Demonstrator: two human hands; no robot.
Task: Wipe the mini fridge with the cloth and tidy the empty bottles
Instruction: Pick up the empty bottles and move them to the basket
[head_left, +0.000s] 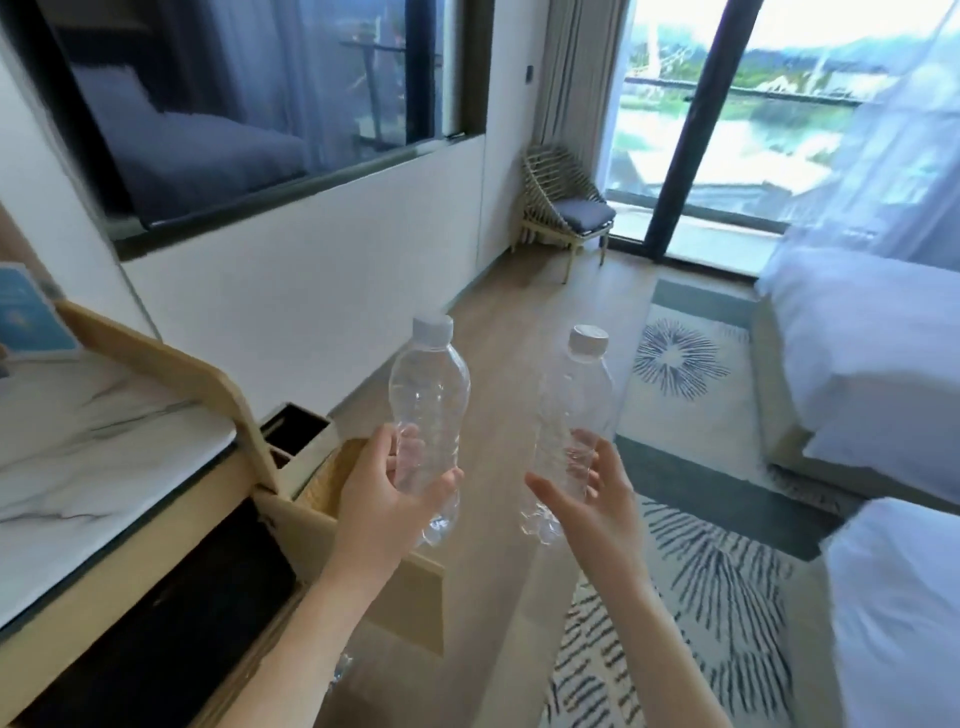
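Observation:
My left hand (387, 491) grips the lower part of a clear empty plastic bottle (428, 395) with a white cap, held upright. My right hand (592, 501) holds a second clear empty bottle (574, 405) with a white cap, fingers loosely curled around its crumpled lower end. Both bottles are in the air over the wooden floor, side by side and apart. Another clear bottle piece (340, 670) shows under my left forearm, mostly hidden. No cloth is in view. A dark opening (156, 623) sits under the counter at lower left; I cannot tell if it is the mini fridge.
A marble-topped wooden counter (78, 457) runs along the left. Beside it stands a wooden bin with dark compartments (298, 431). White beds (872, 364) fill the right, with a patterned rug (691, 571) between. A wicker chair (566, 208) stands by the glass balcony door.

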